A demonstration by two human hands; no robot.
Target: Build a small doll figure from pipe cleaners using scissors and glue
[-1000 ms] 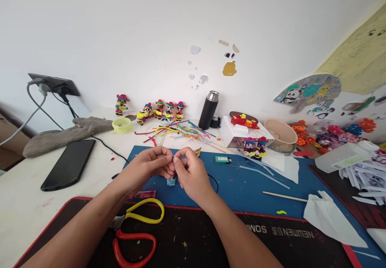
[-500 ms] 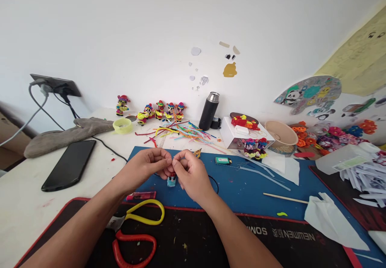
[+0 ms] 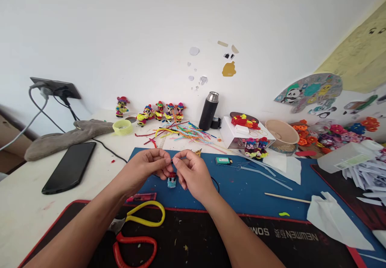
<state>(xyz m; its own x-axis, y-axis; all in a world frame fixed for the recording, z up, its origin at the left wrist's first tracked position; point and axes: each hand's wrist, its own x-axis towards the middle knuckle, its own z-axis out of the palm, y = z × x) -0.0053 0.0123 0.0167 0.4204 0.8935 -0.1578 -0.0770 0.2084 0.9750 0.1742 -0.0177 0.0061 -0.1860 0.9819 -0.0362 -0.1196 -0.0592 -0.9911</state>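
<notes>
My left hand (image 3: 154, 164) and my right hand (image 3: 193, 175) meet fingertip to fingertip over the blue mat (image 3: 241, 187). Both are closed in a pinch, thumb against forefinger. A tiny dark strip shows between the two pinches, too small to name. Just under the fingers is a small figure (image 3: 171, 182) with a light blue lower part and red and black above; its top is hidden by my fingers. Whether the other left fingers support it, I cannot tell. Below my left wrist lie scissors (image 3: 146, 221) with one yellow and one red handle.
A phone (image 3: 70, 167) lies left. Behind my hands are scattered pipe cleaners (image 3: 189, 132), several finished figures (image 3: 169, 112), a tape roll (image 3: 122, 127) and a black flask (image 3: 208, 111). A white box (image 3: 232, 134), a stick (image 3: 286, 197) and tissue (image 3: 331, 221) are right.
My fingertips have drawn slightly apart, and the dark strip between them now shows. The small figure under them is a little more visible. The view has shifted slightly.
</notes>
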